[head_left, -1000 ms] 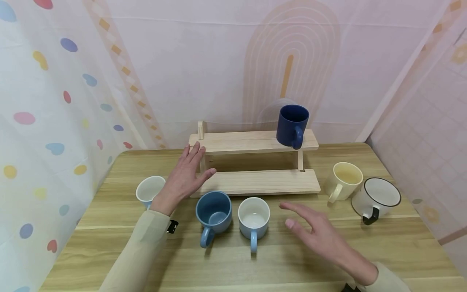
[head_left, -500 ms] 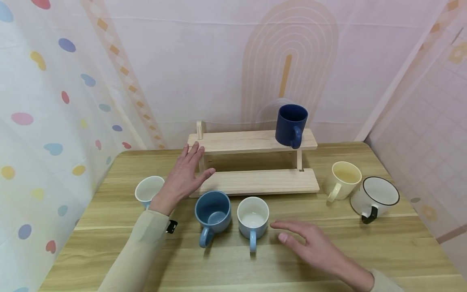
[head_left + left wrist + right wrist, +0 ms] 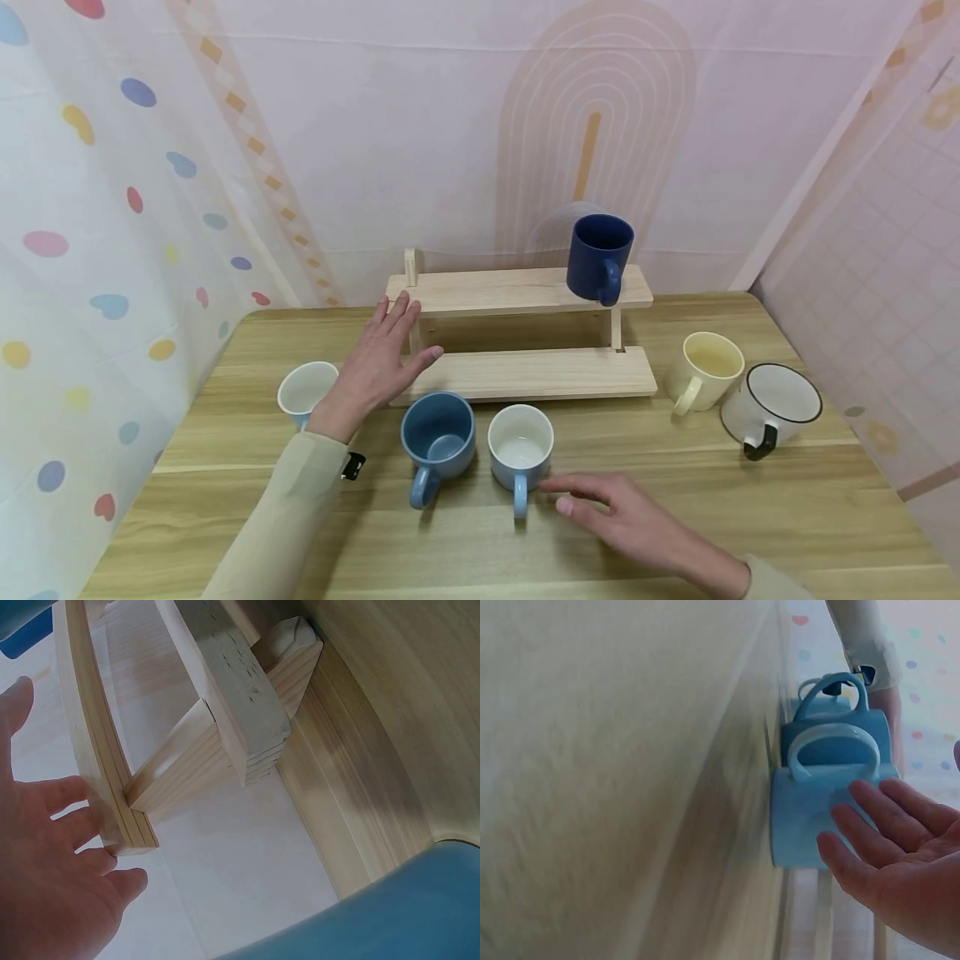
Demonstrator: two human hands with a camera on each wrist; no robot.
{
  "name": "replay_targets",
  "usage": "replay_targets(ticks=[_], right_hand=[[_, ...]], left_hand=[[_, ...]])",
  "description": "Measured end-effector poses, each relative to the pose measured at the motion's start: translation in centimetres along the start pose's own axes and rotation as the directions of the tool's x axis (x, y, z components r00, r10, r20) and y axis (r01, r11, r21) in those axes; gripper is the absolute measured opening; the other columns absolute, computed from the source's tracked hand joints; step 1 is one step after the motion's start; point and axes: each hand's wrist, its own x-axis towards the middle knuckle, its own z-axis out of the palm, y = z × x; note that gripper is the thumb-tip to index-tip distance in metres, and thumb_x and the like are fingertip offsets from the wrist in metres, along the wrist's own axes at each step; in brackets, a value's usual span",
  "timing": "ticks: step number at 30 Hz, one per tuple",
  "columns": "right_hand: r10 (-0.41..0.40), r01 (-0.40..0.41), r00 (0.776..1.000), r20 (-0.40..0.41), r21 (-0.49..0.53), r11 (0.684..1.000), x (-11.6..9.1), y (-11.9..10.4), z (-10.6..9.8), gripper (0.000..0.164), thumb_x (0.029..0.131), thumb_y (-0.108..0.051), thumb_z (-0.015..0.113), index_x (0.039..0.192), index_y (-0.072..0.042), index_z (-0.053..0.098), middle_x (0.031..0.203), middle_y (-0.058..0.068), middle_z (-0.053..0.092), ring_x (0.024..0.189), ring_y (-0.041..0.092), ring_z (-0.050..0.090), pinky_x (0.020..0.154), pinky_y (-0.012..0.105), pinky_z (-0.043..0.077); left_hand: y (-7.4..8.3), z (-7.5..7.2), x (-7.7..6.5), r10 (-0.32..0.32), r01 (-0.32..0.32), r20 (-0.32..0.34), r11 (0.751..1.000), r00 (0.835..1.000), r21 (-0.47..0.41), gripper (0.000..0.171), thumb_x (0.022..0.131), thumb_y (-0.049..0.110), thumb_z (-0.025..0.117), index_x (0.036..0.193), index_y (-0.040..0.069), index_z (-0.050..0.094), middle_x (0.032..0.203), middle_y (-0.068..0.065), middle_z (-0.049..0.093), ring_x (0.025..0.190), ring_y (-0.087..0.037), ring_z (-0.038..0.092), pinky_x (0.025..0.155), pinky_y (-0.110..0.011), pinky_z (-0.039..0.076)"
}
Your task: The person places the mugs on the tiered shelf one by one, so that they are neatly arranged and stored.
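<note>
My left hand [image 3: 375, 367] lies with spread fingers at the left end of a two-tier wooden shelf [image 3: 517, 375]. In the left wrist view its fingertips touch the edge of the upper board [image 3: 112, 795]. My right hand [image 3: 622, 517], fingers extended and relaxed, is just right of a light blue mug [image 3: 521, 446] with a white inside. The right wrist view has the fingers overlapping that mug's side [image 3: 806, 817], near its handle. A darker blue mug [image 3: 439, 437] stands to its left. Both mugs are upright, handles toward me.
A navy mug [image 3: 600, 258] sits on the right of the upper board. Right of the shelf stand a cream mug [image 3: 697, 375] and a white mug [image 3: 768, 408] with a black rim. Another white-lined mug [image 3: 307, 387] is partly hidden behind my left wrist. Patterned curtains [image 3: 375, 125] enclose the table.
My right hand has moved left and toward me, coming up beside the light blue mug. The left hand stays at the shelf, and the mugs have not moved.
</note>
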Motion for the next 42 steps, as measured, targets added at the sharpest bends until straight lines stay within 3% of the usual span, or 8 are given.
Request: replay_targets(ticks=[7, 13, 21, 26, 33, 38, 42], right_hand=[[0.069, -0.075, 0.995, 0.068, 0.087, 0.993, 0.4, 0.0, 0.6, 0.034, 0.11, -0.026, 0.052, 0.136, -0.012, 0.069, 0.133, 0.002, 0.07, 0.125, 0.014, 0.061, 0.104, 0.03, 0.05], [0.116, -0.125, 0.991, 0.07, 0.149, 0.981, 0.9, 0.0, 1.1, 0.033, 0.11, -0.028, 0.052, 0.134, -0.015, 0.07, 0.133, 0.0, 0.069, 0.122, 0.012, 0.06, 0.101, 0.027, 0.048], [0.128, -0.149, 0.987, 0.093, 0.274, 0.95, 1.5, 0.4, 1.9, 0.034, 0.109, -0.026, 0.053, 0.132, -0.008, 0.071, 0.129, 0.003, 0.07, 0.114, 0.014, 0.063, 0.095, 0.024, 0.049], [0.088, -0.147, 0.984, 0.154, 0.425, 0.893, 2.0, 0.6, 2.3, 0.035, 0.11, -0.022, 0.051, 0.132, -0.002, 0.069, 0.129, 0.011, 0.071, 0.12, 0.013, 0.063, 0.099, 0.024, 0.05], [0.114, -0.214, 0.973, 0.202, 0.587, 0.781, 2.1, 0.7, 2.5, 0.04, 0.112, -0.023, 0.047, 0.127, 0.009, 0.065, 0.127, 0.02, 0.069, 0.12, 0.016, 0.064, 0.105, 0.028, 0.05], [0.141, -0.219, 0.975, 0.172, 0.635, 0.741, 1.8, 1.0, 2.4, 0.042, 0.111, -0.02, 0.05, 0.12, 0.02, 0.061, 0.122, 0.022, 0.066, 0.109, 0.016, 0.066, 0.103, 0.027, 0.051], [0.185, -0.235, 0.972, 0.144, 0.627, 0.743, 1.5, 1.1, 2.2, 0.039, 0.11, -0.021, 0.053, 0.111, 0.016, 0.065, 0.114, 0.014, 0.067, 0.101, 0.012, 0.064, 0.097, 0.024, 0.053]], left_hand=[[0.1, -0.1, -0.1, -0.002, 0.002, 0.0, 1.0, 1.0, 0.001, 0.09, 0.101, 0.059, 0.055, 0.164, 0.003, 0.024, 0.173, -0.015, 0.012, 0.159, -0.037, -0.001, 0.127, -0.054, 0.01], [0.1, -0.1, -0.1, -0.003, 0.003, -0.002, 1.0, 1.0, -0.001, 0.09, 0.101, 0.059, 0.056, 0.164, 0.003, 0.024, 0.172, -0.015, 0.012, 0.159, -0.037, -0.001, 0.127, -0.054, 0.01], [0.2, -0.1, -0.1, -0.008, 0.008, -0.003, 1.0, 1.0, -0.005, 0.09, 0.101, 0.058, 0.058, 0.164, 0.003, 0.024, 0.173, -0.014, 0.012, 0.159, -0.037, -0.001, 0.127, -0.055, 0.011], [0.3, -0.1, -0.1, -0.008, 0.008, -0.002, 1.0, 1.0, 0.0, 0.09, 0.101, 0.058, 0.058, 0.164, 0.003, 0.024, 0.173, -0.015, 0.013, 0.159, -0.038, -0.001, 0.127, -0.055, 0.011], [0.3, 0.0, -0.1, -0.004, 0.004, -0.003, 1.0, 1.0, -0.006, 0.09, 0.101, 0.057, 0.058, 0.164, 0.003, 0.024, 0.172, -0.015, 0.013, 0.159, -0.038, -0.001, 0.127, -0.055, 0.011], [0.2, 0.0, -0.1, -0.002, 0.002, -0.004, 1.0, 1.0, -0.006, 0.09, 0.101, 0.058, 0.057, 0.164, 0.003, 0.023, 0.173, -0.015, 0.013, 0.159, -0.037, -0.001, 0.127, -0.055, 0.011], [0.2, -0.1, -0.1, 0.002, -0.002, -0.007, 1.0, 1.0, -0.009, 0.09, 0.101, 0.058, 0.057, 0.164, 0.003, 0.024, 0.173, -0.015, 0.013, 0.159, -0.037, -0.001, 0.127, -0.055, 0.011]])
